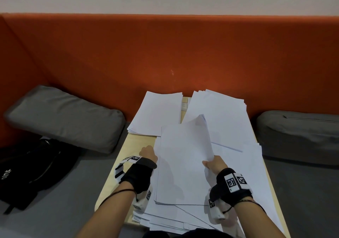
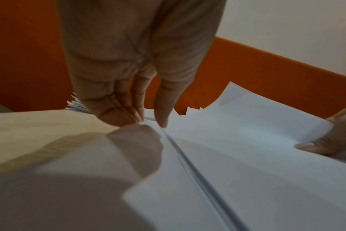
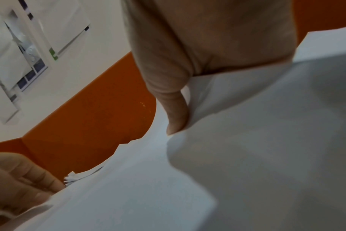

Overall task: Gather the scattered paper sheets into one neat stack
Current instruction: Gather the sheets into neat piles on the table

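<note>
White paper sheets lie scattered over a light wood table (image 1: 135, 142). A bundle of sheets (image 1: 181, 164) lies in the middle, on top of other fanned-out sheets (image 1: 174, 219). My left hand (image 1: 148, 153) pinches the bundle's left edge (image 2: 168, 137) between thumb and fingertips (image 2: 136, 118). My right hand (image 1: 213, 164) grips the right edge, which curls upward; its thumb (image 3: 176, 121) presses on top and its fingers are hidden under the paper. Two more piles lie at the far end, one on the left (image 1: 159, 112) and one on the right (image 1: 218, 107).
An orange padded backrest (image 1: 165, 54) rises right behind the table. Grey cushions lie to the left (image 1: 64, 116) and right (image 1: 300, 135) on a grey seat. A black bag (image 1: 31, 169) sits at the near left. Sheets overhang the table's near edge.
</note>
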The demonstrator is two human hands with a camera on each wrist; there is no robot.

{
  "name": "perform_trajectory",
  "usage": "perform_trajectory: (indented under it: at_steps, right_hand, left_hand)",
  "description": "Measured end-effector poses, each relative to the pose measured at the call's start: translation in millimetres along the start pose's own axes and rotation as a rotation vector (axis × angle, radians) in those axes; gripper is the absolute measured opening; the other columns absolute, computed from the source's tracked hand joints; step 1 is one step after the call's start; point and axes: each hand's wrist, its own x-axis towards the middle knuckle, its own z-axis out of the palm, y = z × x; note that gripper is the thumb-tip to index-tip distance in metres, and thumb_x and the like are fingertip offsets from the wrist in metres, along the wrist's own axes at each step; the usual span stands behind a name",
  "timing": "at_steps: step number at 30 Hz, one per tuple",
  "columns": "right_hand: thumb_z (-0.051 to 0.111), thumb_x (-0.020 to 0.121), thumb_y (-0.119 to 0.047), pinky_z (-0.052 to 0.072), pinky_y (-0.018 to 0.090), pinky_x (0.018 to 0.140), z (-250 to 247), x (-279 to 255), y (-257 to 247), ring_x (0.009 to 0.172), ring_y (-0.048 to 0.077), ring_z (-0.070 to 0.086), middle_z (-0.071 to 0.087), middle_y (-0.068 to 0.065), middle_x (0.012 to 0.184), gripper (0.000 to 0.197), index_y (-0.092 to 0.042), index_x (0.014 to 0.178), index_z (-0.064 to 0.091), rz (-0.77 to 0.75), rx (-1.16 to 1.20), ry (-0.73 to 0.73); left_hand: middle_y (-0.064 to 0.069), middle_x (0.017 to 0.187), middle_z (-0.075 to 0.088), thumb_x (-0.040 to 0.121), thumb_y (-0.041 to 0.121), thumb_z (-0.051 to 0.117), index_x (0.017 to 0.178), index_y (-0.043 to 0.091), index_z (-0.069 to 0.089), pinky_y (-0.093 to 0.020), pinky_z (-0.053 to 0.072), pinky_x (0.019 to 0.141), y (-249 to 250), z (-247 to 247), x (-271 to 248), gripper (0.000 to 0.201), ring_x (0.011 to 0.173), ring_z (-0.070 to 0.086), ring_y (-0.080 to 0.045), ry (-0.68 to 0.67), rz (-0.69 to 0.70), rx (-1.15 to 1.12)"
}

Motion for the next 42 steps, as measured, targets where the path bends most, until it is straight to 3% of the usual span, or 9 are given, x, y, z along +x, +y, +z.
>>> perform_trajectory:
  at_steps: [7,15,18,20,22,26,31,37,42]
  right_hand:
    - [0.054,0.091,-0.015,0.034,0.025,0.076,-3,-1,2,0.092,0.023,0.049,0.060,0.017,0.117,0.038,0.002,0.124,0.050,0.011,-0.010,0.002]
    - [0.054,0.093,-0.017,0.035,0.026,0.083,-22,-7,14,0.122,0.031,0.049,0.052,0.018,0.133,0.045,0.002,0.132,0.043,0.086,0.000,0.016]
    - [0.054,0.093,-0.016,0.037,0.027,0.089,-25,-8,17,0.123,0.031,0.048,0.051,0.018,0.134,0.046,0.003,0.133,0.042,0.106,0.009,0.036]
    - [0.054,0.092,-0.015,0.038,0.028,0.088,-24,-8,14,0.122,0.032,0.049,0.052,0.019,0.132,0.045,0.003,0.132,0.043,0.110,-0.002,0.046]
    - [0.054,0.092,-0.013,0.039,0.029,0.084,-22,-8,12,0.118,0.033,0.052,0.055,0.019,0.128,0.042,0.004,0.129,0.046,0.113,-0.027,0.064]
    - [0.055,0.088,-0.012,0.037,0.027,0.074,-16,-5,12,0.107,0.033,0.058,0.062,0.020,0.116,0.036,0.005,0.120,0.055,0.091,-0.027,0.103]
    - [0.054,0.088,-0.013,0.037,0.028,0.073,-12,-7,9,0.086,0.026,0.051,0.055,0.011,0.094,0.034,0.005,0.117,0.055,0.086,-0.002,0.108]
    - [0.054,0.089,-0.013,0.038,0.027,0.073,-6,-10,8,0.085,0.026,0.050,0.055,0.011,0.093,0.033,0.004,0.117,0.056,0.096,-0.001,0.129]
    - [0.055,0.088,-0.013,0.037,0.027,0.073,-6,-9,9,0.086,0.025,0.049,0.061,0.016,0.103,0.035,0.004,0.119,0.055,0.096,0.017,0.135]
  left_hand:
    - [-0.017,0.135,0.048,0.094,0.015,0.050,0.128,-0.004,0.043,-0.031,0.038,0.101,5,0,-5,0.039,0.126,0.046,-0.031,-0.063,0.011,-0.067]
    - [-0.016,0.136,0.043,0.094,0.011,0.045,0.127,0.001,0.043,-0.033,0.036,0.104,3,-4,-8,0.034,0.125,0.045,-0.030,-0.094,-0.004,-0.136]
    - [-0.018,0.119,0.052,0.091,0.006,0.049,0.098,0.003,0.053,-0.036,0.041,0.099,-3,-1,-6,0.008,0.120,0.049,-0.034,-0.095,0.030,-0.155]
    - [-0.019,0.104,0.055,0.089,0.001,0.050,0.073,0.009,0.046,-0.037,0.045,0.094,-5,-2,-9,0.018,0.116,0.052,-0.036,-0.052,0.047,-0.176]
    - [-0.018,0.112,0.056,0.088,0.001,0.052,0.093,0.002,0.055,-0.035,0.044,0.095,-5,-1,-10,0.006,0.116,0.052,-0.034,-0.073,0.052,-0.169]
    - [-0.015,0.134,0.045,0.091,0.012,0.053,0.128,0.003,0.043,-0.030,0.039,0.102,-1,0,-10,0.040,0.123,0.047,-0.027,-0.051,0.065,-0.053]
    - [-0.015,0.134,0.047,0.095,0.015,0.048,0.129,0.002,0.041,-0.032,0.038,0.104,5,2,-13,0.037,0.124,0.047,-0.027,-0.050,0.077,0.096]
    - [-0.015,0.123,0.055,0.094,0.015,0.049,0.117,0.004,0.050,-0.045,0.044,0.101,5,0,-16,0.026,0.112,0.056,-0.031,-0.041,0.078,0.132]
    - [-0.013,0.123,0.055,0.093,0.015,0.050,0.116,0.004,0.050,-0.044,0.045,0.099,3,0,-16,0.026,0.110,0.057,-0.031,-0.023,0.085,0.067]
